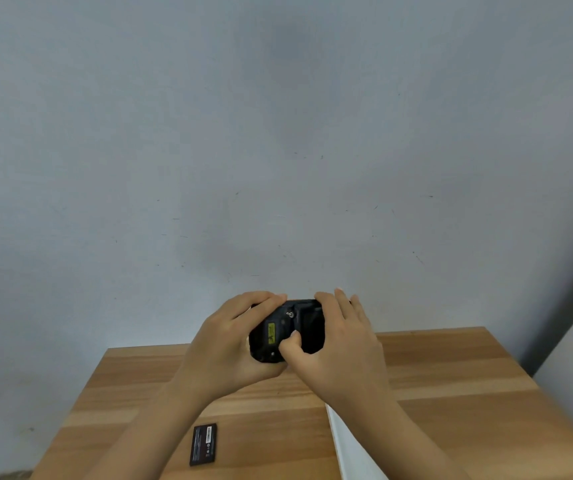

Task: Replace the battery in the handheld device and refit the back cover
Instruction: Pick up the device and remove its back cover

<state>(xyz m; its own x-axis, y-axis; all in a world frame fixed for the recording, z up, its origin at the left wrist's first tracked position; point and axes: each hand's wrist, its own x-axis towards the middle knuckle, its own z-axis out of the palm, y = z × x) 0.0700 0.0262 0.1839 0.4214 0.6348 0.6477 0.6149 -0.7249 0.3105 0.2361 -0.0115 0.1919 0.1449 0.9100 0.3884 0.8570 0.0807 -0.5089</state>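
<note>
Both my hands are up off the desk (451, 368), holding the black device (278, 332) between them in front of the far wall (278, 133). My left hand (229, 341) cups its left end from below, fingers curled over the far edge and closed on the body. My right hand (340, 341) covers the right half, fingers wrapped over the far edge, thumb (290, 342) pressed on the back face near the middle. The back of the device faces me: a yellow label (271, 332) shows on the left part and a small metal ring (290, 314) sits near the far edge. I cannot tell whether the cover is seated; my right hand hides that part. A flat black battery (203, 444) lies on the desk, near side, left of centre, well apart from the hands. A white strip (342, 445) runs across the desk to the right of the battery.
</note>
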